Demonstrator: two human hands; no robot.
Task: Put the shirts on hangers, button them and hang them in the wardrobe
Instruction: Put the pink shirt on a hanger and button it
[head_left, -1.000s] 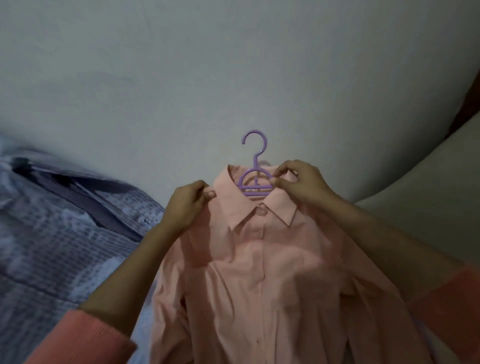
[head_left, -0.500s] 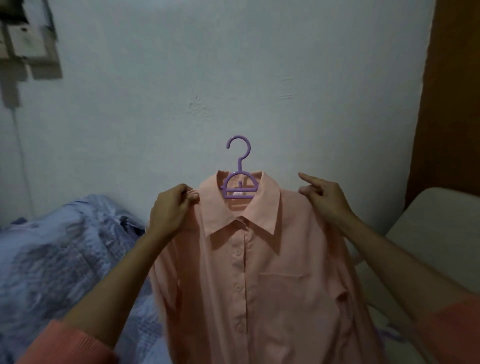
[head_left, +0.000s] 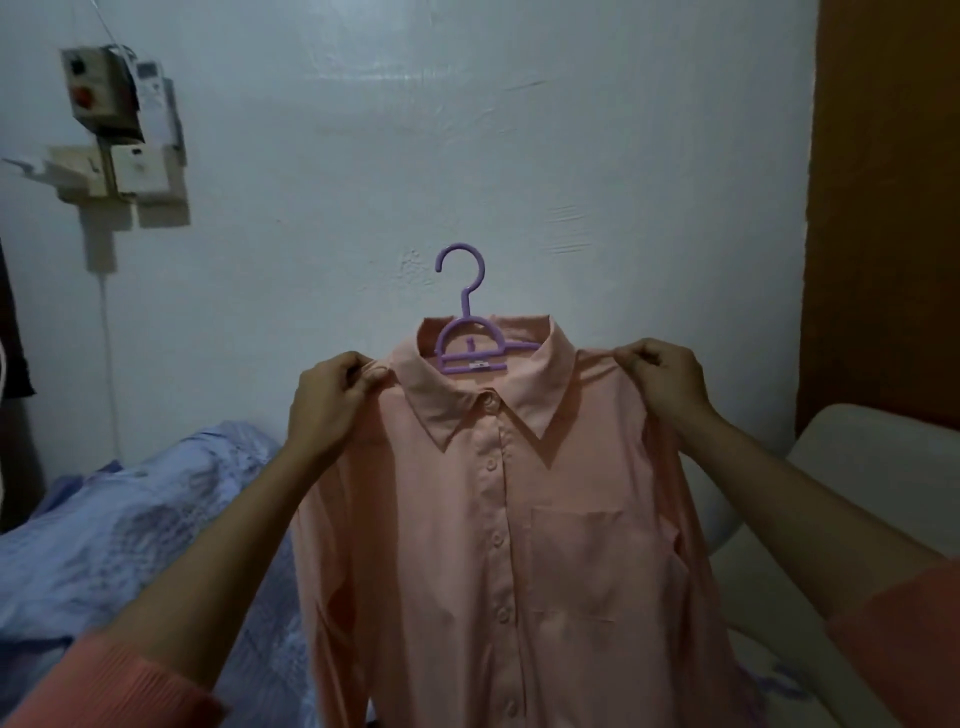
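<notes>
Since the earlier frame, right hand (head_left: 662, 384) has closed on the shirt's shoulder; its fingers were pointing loose before.

Both forearms with salmon sleeve cuffs (head_left: 111, 686) reach forward from the near edge. Left hand (head_left: 332, 397) pinches one shoulder of the peach button-up shirt (head_left: 498, 545) with curled fingers, and the right hand pinches the other shoulder the same way. The shirt is held up in the air between the hands, front side to the camera, buttons closed down the placket, a chest pocket visible. Its collar sits around a purple plastic hanger (head_left: 470, 338), whose hook stands above the collar. Lower left lies a lavender bedsheet (head_left: 130, 530), lower right a cream cushion (head_left: 857, 467). Behind is a white wall (head_left: 415, 156) with switch boxes (head_left: 111, 119) and a brown door edge (head_left: 883, 208).
</notes>
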